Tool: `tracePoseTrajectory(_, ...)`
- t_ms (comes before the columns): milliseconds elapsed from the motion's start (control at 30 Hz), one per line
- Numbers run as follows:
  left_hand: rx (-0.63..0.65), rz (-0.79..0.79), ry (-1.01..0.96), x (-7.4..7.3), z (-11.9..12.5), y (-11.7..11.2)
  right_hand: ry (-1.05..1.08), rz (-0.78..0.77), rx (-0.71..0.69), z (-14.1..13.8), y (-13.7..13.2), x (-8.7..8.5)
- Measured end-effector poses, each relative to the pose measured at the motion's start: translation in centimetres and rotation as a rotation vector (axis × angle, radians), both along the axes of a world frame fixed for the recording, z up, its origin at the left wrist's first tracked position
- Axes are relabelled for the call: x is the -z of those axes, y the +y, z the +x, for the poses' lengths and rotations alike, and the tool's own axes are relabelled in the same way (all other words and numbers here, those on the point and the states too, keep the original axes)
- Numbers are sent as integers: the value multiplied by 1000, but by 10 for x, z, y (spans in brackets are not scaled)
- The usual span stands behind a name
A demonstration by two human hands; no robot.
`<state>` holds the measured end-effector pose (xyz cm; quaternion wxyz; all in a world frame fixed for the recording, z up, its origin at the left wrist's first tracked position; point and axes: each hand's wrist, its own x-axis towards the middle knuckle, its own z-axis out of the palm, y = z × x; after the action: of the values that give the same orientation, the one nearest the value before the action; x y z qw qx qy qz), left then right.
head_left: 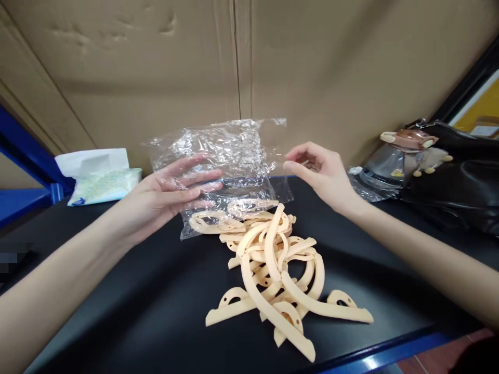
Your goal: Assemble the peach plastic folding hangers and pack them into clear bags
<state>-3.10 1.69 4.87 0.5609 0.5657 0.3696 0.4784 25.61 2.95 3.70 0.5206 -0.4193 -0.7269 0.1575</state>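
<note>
A clear, crinkled plastic bag (234,145) stands raised over the far end of a pile of pale curved clothes hangers (275,249), apparently wooden or plastic. My left hand (171,192) is at the bag's left side, with its fingers stretched along the film and its thumb nearer to me. Film overlaps the fingers, so the exact grip is partly obscured. Beside the bag's right edge, my right hand (319,174) is curled, thumb and forefinger brought together. Any film between those fingertips is too fine to see. Lower film covers some of the far pieces.
The pile rests on a black tabletop (136,296) with a blue front edge (385,358). A tissue pack (103,179) lies at the back left. At the back right are a black bag (456,176) and a plush charm (413,148). Cardboard (156,78) stands behind.
</note>
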Motion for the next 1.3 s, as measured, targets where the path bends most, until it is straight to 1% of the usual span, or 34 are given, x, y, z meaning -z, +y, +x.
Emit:
tracePoseTrajectory(33,22,4,11,-1,3,1,17,-40,-50,-4,5,-6)
tracePoseTrajectory(100,68,11,31,-3,9,5,61,-186,-139,-13,12,-13)
tracePoseTrajectory(167,101,12,48,-4,13,10,82,-328,-222,-18,17,-15)
tracePoseTrajectory(233,115,12,65,-4,16,15,89,-385,-282,-18,21,-13)
tracePoseTrajectory(300,118,11,76,-4,18,20,108,-386,-294,-14,23,-10)
tracePoseTrajectory(400,118,-1,86,-2,21,26,147,-395,-259,-5,25,-7)
tracePoseTrajectory(567,144,-7,125,-1,25,34,123,-361,-226,7,29,-10)
tracePoseTrajectory(733,74,-11,133,-2,31,39,141,-325,-180,13,36,-8)
tracePoseTrajectory(800,75,-2,134,-3,34,40,105,-260,-147,14,38,-5)
tracePoseTrajectory(900,97,38,147,-3,38,46,27,-107,-54,16,40,-2)
tracePoseTrajectory(1000,114,76,172,-5,42,52,-18,-2,54,16,40,-5)
tracePoseTrajectory(1100,108,109,207,-6,46,57,11,59,117,17,42,-10)
tracePoseTrajectory(1167,120,133,229,-6,48,58,73,56,105,18,45,-13)
tracePoseTrajectory(1300,156,153,230,-4,46,60,231,-94,67,23,51,-17)
